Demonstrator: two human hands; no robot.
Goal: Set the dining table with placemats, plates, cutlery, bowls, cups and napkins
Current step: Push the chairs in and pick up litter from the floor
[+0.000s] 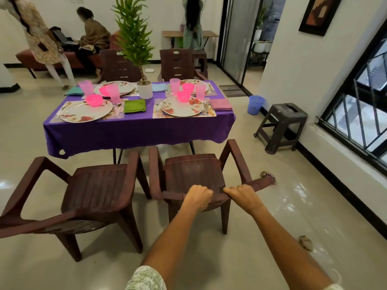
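Note:
My left hand (198, 195) and my right hand (244, 194) both grip the top of the backrest of a brown plastic chair (194, 174) that faces the dining table (136, 132). The table wears a purple cloth and carries floral placemats with plates (87, 111) (181, 106), pink bowls (94, 100), pink cups (114, 93), cutlery and folded napkins, one green (135, 105) and one pink (221, 104). A potted plant (144, 88) stands at its centre.
A second brown chair (90, 195) stands left of mine. Two more chairs sit behind the table. A dark stool (282, 124) and a blue bin (255, 104) stand at the right by the window wall. Several people are at the back left.

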